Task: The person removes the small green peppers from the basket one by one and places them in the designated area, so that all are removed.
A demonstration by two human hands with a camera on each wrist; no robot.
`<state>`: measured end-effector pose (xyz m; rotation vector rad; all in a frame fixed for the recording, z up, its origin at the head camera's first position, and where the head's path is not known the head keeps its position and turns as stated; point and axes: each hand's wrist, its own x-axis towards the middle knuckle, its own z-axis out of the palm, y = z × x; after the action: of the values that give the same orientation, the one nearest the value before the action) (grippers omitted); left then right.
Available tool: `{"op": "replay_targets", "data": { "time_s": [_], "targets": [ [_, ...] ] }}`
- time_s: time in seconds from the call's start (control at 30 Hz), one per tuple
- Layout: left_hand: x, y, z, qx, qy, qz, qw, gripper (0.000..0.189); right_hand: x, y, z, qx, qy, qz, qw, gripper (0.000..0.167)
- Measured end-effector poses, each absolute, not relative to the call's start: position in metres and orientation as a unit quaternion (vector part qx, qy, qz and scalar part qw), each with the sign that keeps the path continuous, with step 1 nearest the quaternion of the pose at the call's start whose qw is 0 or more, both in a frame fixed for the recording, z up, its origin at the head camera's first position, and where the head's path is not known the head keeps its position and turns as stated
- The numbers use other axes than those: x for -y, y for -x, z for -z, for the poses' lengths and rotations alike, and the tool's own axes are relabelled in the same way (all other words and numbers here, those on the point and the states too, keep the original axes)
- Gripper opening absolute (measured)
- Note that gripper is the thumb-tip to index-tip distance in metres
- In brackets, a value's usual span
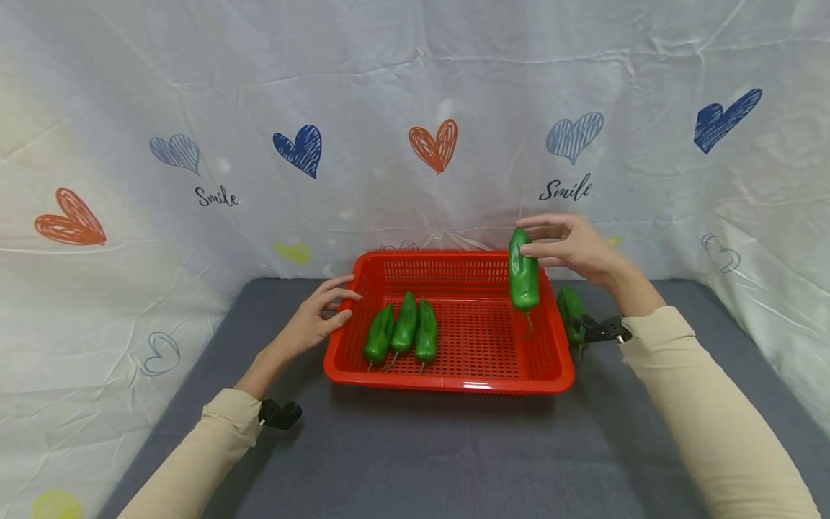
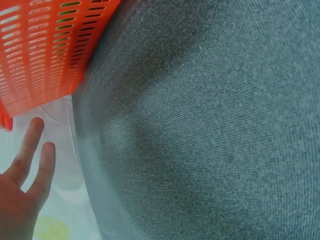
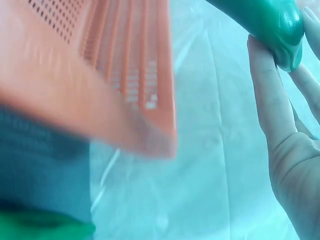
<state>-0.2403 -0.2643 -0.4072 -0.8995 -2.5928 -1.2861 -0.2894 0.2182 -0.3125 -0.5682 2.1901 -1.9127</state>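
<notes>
Green pepper (image 1: 524,280) aloft at the red basket's (image 1: 447,383) right end!
Right hand (image 1: 573,249) pinches it; left hand (image 1: 314,317), fingers (image 1: 342,294) loosely extended, at the left side; three peppers (image 1: 405,328) lie inside.

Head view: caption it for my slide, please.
Right hand holding a green pepper at the right end of a red basket, three more peppers inside, left hand at its left.
</notes>
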Motion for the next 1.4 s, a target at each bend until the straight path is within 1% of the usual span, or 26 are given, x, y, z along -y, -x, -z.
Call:
{"op": "replay_targets", "data": {
  "time_s": [0.2, 0.4, 0.77, 1.17, 1.4],
  "targets": [
    [0.264, 0.240, 0.407, 0.855, 0.297, 0.422, 0.056, 0.029, -0.246, 0.287, 0.310, -0.755, 0.174, 0.627, 0.076, 0.047],
    [0.264, 0.241, 0.407, 0.856, 0.296, 0.420, 0.055, 0.029, -0.270, 0.285, 0.312, -0.761, 0.159, 0.626, 0.067, 0.044],
    [0.265, 0.241, 0.407, 0.857, 0.298, 0.418, 0.055, 0.029, -0.300, 0.286, 0.317, -0.764, 0.140, 0.626, 0.070, 0.041],
    [0.264, 0.239, 0.406, 0.854, 0.302, 0.420, 0.056, 0.029, -0.330, 0.285, 0.348, -0.790, 0.130, 0.594, 0.082, 0.043],
    [0.265, 0.241, 0.408, 0.851, 0.306, 0.422, 0.062, 0.029, -0.342, 0.285, 0.361, -0.810, 0.119, 0.569, 0.078, 0.050]
  ]
}}
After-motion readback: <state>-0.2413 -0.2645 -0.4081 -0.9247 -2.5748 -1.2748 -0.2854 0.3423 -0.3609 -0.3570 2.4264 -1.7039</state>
